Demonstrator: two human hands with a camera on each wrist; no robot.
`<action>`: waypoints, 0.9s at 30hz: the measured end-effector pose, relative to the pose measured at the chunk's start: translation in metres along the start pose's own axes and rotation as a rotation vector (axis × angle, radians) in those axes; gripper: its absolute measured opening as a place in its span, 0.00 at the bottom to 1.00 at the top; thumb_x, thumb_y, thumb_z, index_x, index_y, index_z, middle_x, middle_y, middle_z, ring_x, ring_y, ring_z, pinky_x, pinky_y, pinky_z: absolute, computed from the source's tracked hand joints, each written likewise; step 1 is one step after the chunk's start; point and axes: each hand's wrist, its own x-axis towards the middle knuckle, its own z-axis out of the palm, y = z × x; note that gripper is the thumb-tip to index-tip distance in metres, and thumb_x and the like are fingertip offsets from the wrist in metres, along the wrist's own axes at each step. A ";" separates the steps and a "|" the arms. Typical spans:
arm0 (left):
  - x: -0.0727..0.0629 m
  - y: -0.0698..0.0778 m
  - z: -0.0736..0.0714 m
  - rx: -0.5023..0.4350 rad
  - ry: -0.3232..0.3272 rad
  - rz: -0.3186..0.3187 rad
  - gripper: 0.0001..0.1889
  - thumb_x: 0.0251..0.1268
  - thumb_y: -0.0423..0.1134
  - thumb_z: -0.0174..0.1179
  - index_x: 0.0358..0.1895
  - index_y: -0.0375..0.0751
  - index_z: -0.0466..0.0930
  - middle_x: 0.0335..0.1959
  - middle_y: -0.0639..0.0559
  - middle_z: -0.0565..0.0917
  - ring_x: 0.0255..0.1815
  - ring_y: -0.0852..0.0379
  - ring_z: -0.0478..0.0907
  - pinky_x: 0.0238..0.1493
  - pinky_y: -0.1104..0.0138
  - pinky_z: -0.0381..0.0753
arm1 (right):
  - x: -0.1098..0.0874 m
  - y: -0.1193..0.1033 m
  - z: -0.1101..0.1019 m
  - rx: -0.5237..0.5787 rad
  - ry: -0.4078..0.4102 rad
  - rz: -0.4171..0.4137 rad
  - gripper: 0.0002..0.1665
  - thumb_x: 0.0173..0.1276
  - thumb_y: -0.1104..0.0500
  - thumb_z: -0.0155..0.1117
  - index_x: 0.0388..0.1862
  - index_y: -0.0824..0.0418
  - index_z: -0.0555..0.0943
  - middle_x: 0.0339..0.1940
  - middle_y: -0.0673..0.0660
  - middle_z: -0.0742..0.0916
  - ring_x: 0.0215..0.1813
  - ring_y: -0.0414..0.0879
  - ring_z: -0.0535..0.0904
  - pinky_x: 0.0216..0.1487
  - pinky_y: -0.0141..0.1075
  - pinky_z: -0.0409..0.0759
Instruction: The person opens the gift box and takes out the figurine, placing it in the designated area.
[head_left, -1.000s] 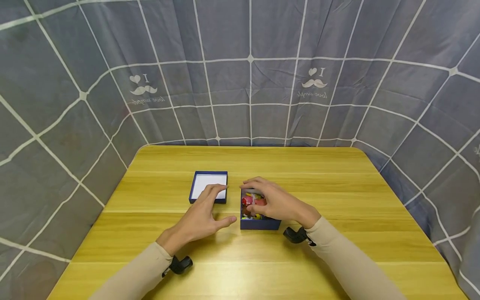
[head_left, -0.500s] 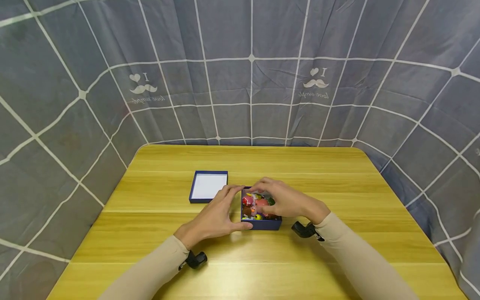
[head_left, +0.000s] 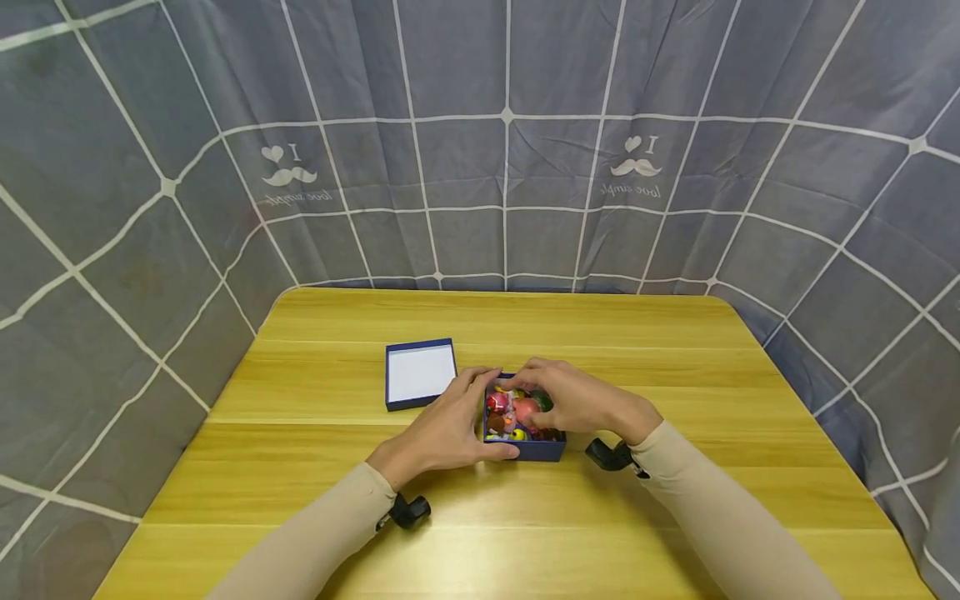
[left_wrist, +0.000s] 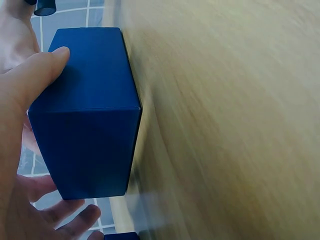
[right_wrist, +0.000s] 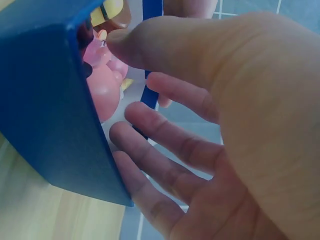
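Note:
A small dark blue box (head_left: 528,451) stands uncovered in the middle of the table, packed with several colourful toy figures (head_left: 517,422). My left hand (head_left: 450,429) holds the box by its left side, the thumb on the front wall (left_wrist: 92,70) and the fingers toward the far side. Over the box's right half is my right hand (head_left: 588,408), its thumb and fingers spread and reaching in at the top. In the right wrist view the thumb is close to a pink figure (right_wrist: 104,95); whether it touches cannot be told. No figure is pinched.
A shallow blue lid (head_left: 420,375) with a white inside lies face up just left of the box, slightly turned, close to the left hand. The wooden table (head_left: 337,325) ends at a grey checked curtain (head_left: 465,192) behind and on both sides.
My left hand has moved right, from beside the lid onto the box. The right hand has shifted slightly right, uncovering more figures. The lid has turned a little.

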 end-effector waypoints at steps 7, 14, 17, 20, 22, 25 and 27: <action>0.001 -0.001 0.000 0.060 0.008 0.003 0.67 0.62 0.76 0.81 0.96 0.48 0.59 0.93 0.44 0.66 0.85 0.37 0.78 0.86 0.38 0.78 | 0.001 0.000 0.001 -0.003 -0.027 0.000 0.27 0.78 0.61 0.81 0.74 0.59 0.90 0.67 0.57 0.92 0.66 0.53 0.89 0.70 0.53 0.90; 0.003 -0.001 0.000 0.095 0.018 0.009 0.67 0.60 0.78 0.80 0.95 0.47 0.62 0.92 0.44 0.68 0.85 0.38 0.78 0.86 0.37 0.77 | 0.001 0.001 0.002 0.014 -0.034 0.013 0.23 0.79 0.60 0.80 0.70 0.59 0.91 0.65 0.56 0.92 0.64 0.50 0.89 0.68 0.51 0.92; 0.003 0.001 -0.001 0.108 0.024 0.006 0.67 0.59 0.79 0.80 0.94 0.47 0.63 0.91 0.44 0.69 0.86 0.39 0.77 0.86 0.38 0.77 | 0.001 0.001 0.002 0.013 -0.035 0.019 0.21 0.80 0.60 0.80 0.69 0.59 0.92 0.64 0.56 0.93 0.62 0.49 0.88 0.65 0.49 0.92; 0.004 0.003 -0.002 0.132 0.026 -0.005 0.67 0.58 0.81 0.80 0.94 0.47 0.64 0.90 0.43 0.70 0.85 0.39 0.77 0.85 0.39 0.78 | 0.002 0.001 0.002 0.010 -0.035 0.018 0.20 0.80 0.60 0.80 0.68 0.59 0.92 0.63 0.56 0.93 0.61 0.48 0.88 0.64 0.47 0.92; 0.003 0.004 -0.002 0.145 0.028 -0.011 0.67 0.58 0.82 0.79 0.94 0.47 0.64 0.90 0.43 0.71 0.84 0.39 0.78 0.84 0.40 0.79 | 0.003 0.001 0.002 0.009 -0.033 0.016 0.20 0.80 0.60 0.80 0.67 0.59 0.93 0.62 0.56 0.93 0.60 0.48 0.88 0.63 0.47 0.92; 0.004 0.006 -0.001 0.143 0.025 -0.010 0.68 0.58 0.82 0.79 0.94 0.46 0.64 0.90 0.43 0.70 0.83 0.39 0.79 0.83 0.40 0.80 | 0.004 0.002 0.002 0.006 -0.035 0.011 0.20 0.80 0.60 0.80 0.67 0.59 0.93 0.61 0.56 0.93 0.59 0.47 0.88 0.61 0.45 0.92; 0.004 0.007 0.000 0.132 0.021 -0.006 0.68 0.59 0.82 0.79 0.94 0.46 0.62 0.91 0.43 0.69 0.83 0.40 0.80 0.83 0.40 0.80 | 0.005 0.002 0.002 0.005 -0.035 0.013 0.20 0.80 0.60 0.81 0.67 0.59 0.93 0.61 0.56 0.93 0.58 0.46 0.88 0.59 0.42 0.91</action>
